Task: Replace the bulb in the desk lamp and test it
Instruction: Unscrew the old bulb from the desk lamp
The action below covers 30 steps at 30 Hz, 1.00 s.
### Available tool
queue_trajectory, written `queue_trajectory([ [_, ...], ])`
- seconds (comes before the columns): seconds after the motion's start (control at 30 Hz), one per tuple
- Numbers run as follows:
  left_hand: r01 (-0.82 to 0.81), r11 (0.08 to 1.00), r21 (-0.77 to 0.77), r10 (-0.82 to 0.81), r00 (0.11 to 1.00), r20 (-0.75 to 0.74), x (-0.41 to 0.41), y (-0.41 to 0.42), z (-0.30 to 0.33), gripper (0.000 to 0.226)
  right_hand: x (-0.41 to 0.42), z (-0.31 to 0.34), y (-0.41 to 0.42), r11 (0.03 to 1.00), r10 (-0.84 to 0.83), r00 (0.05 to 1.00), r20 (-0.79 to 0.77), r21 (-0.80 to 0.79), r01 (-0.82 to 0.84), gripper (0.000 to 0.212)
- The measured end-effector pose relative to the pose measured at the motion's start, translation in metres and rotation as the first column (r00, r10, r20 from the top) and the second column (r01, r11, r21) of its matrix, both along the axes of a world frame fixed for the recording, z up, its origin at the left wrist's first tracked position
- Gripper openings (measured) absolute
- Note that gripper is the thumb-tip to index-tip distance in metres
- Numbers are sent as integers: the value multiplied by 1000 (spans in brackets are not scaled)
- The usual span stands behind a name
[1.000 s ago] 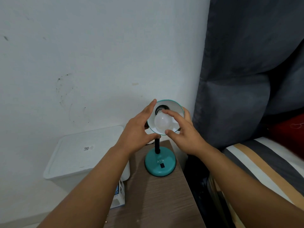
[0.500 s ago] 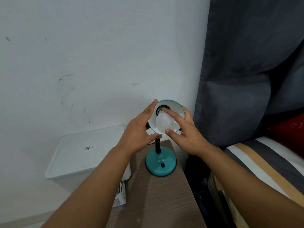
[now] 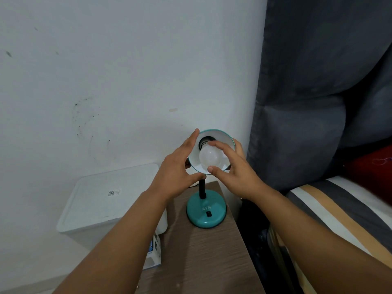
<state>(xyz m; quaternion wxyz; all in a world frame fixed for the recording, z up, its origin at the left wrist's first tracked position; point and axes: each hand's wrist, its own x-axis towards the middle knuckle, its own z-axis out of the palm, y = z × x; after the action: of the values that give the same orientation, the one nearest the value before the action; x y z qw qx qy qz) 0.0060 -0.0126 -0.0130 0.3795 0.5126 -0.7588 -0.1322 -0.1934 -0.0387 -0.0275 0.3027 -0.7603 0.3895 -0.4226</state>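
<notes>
A teal desk lamp stands on a wooden bedside table (image 3: 201,257), with a round base (image 3: 205,211) bearing a black switch and a short black neck. Its shade (image 3: 224,136), white inside, is tilted toward me. A white frosted bulb (image 3: 210,159) sits inside the shade at the dark socket. My right hand (image 3: 235,170) grips the bulb between thumb below and fingers above. My left hand (image 3: 178,166) clasps the shade's left rim, thumb under it.
A white lidded plastic bin (image 3: 106,198) stands left of the table against the white wall. A small blue and white carton (image 3: 153,253) lies at the table's left edge. A grey padded headboard (image 3: 307,102) and a striped bed (image 3: 339,211) are at the right.
My right hand's fingers have shifted round the bulb, and the bulb sits slightly differently in the shade. My left hand keeps its hold on the rim.
</notes>
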Motion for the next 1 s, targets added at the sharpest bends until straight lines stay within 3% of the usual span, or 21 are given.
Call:
queue_trajectory([
  [0.17, -9, 1000, 3, 9, 1000, 22, 0, 0, 0, 111, -1, 0, 1, 999, -46, 999, -20, -14, 45, 80],
  [0.27, -9, 1000, 9, 8, 1000, 22, -2, -1, 0, 111, 1, -1, 1, 994, -111, 993, -47, -28, 110, 66],
  [0.37, -8, 1000, 15, 8, 1000, 1, -2, -2, 0, 110, 0, -1, -1, 998, -61, 997, -39, -14, 60, 55],
  [0.57, -23, 999, 34, 23, 1000, 16, -2, 0, -1, 110, -7, 3, 1, 999, 37, 997, -60, 13, -36, 53],
  [0.87, -75, 997, 22, 71, 987, 143, -5, 7, 10, 116, -21, 7, 19, 992, -47, 987, -153, -120, 29, 56],
  [1.0, -93, 994, 65, 82, 985, 153, -8, 15, 13, 119, -27, 11, 35, 992, -84, 987, -139, -107, 69, 54],
])
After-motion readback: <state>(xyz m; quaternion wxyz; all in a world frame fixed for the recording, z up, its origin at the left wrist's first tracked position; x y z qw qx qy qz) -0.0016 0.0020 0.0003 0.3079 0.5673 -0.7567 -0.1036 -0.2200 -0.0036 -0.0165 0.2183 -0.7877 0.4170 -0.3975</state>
